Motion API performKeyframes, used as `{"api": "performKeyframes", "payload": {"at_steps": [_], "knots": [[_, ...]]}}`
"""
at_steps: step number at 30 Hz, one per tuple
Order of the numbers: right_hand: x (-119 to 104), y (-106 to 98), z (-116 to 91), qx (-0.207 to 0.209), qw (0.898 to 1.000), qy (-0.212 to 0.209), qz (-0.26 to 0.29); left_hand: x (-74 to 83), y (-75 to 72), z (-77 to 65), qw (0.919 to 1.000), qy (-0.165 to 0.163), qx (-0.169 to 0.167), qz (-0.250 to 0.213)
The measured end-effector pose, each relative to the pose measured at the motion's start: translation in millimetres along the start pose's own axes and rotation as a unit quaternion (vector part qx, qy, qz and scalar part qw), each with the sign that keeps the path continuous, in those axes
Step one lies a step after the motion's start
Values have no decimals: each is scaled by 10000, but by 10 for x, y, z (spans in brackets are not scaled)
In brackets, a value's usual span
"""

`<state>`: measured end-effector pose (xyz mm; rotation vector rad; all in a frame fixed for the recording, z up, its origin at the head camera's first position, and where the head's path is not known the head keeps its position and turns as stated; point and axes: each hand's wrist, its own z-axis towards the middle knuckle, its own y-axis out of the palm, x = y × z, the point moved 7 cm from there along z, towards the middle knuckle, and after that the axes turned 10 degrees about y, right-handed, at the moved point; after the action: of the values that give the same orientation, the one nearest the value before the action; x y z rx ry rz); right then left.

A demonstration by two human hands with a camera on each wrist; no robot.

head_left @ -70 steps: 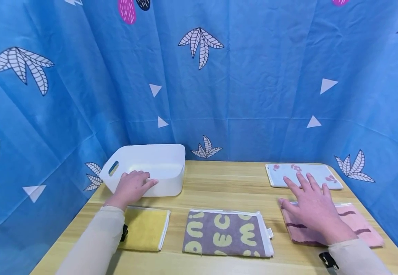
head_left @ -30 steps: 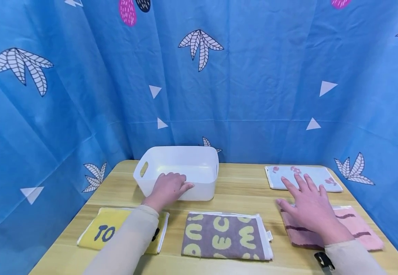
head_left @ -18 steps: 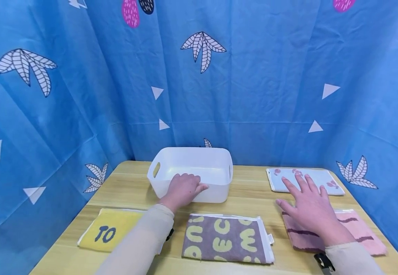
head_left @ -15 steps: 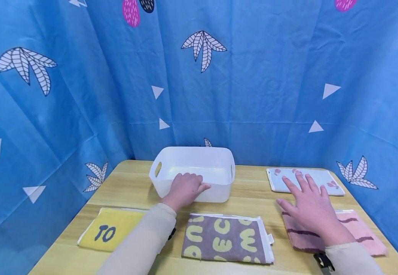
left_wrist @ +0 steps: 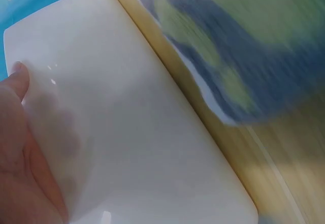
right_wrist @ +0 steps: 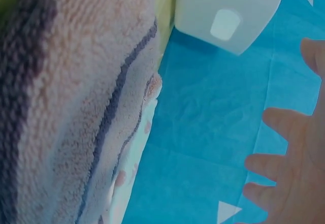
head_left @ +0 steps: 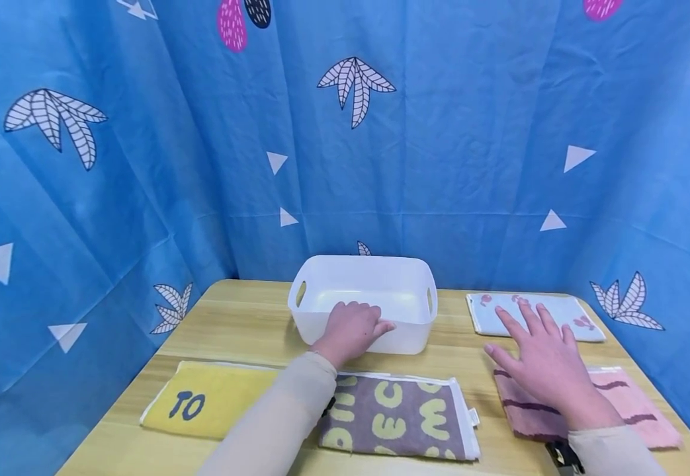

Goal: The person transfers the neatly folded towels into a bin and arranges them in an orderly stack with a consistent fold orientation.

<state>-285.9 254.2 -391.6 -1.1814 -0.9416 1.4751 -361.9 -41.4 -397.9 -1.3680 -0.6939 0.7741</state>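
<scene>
My left hand [head_left: 350, 329] grips the front rim of a white plastic basket [head_left: 407, 336]. In the left wrist view, the thumb [left_wrist: 20, 79] lies on the outer wall, and the other fingers show faintly through the basket wall [left_wrist: 137, 122] from inside. My right hand [head_left: 544, 367], fingers spread, is above a folded pink striped towel [head_left: 636, 410] and overlaps a white flowered towel [head_left: 571, 317] in the head view. From the right wrist, the fingers [right_wrist: 284, 127] stand apart from the pink towel [right_wrist: 86, 107] and hold nothing.
On the wooden table [head_left: 231, 317] lie a folded yellow towel [head_left: 225, 390], partly behind my left sleeve, and a folded purple towel with yellow letters [head_left: 398, 423]. A blue patterned curtain [head_left: 464, 132] encloses the table's back and sides.
My left hand has moved the basket rightward along the back of the table, from the left corner toward the middle. My right hand has stayed nearly in place, fingers spread.
</scene>
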Motion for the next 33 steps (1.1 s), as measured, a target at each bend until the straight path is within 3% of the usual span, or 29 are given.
{"api": "performKeyframes", "payload": {"at_steps": [9,33], "knots": [[33,-9,-16,-39,9999,106,83,254,-8,128,9994,225,107,221],[10,14,-3,-110,9998,114,93,577,24,355,9989,173,190,387]]}}
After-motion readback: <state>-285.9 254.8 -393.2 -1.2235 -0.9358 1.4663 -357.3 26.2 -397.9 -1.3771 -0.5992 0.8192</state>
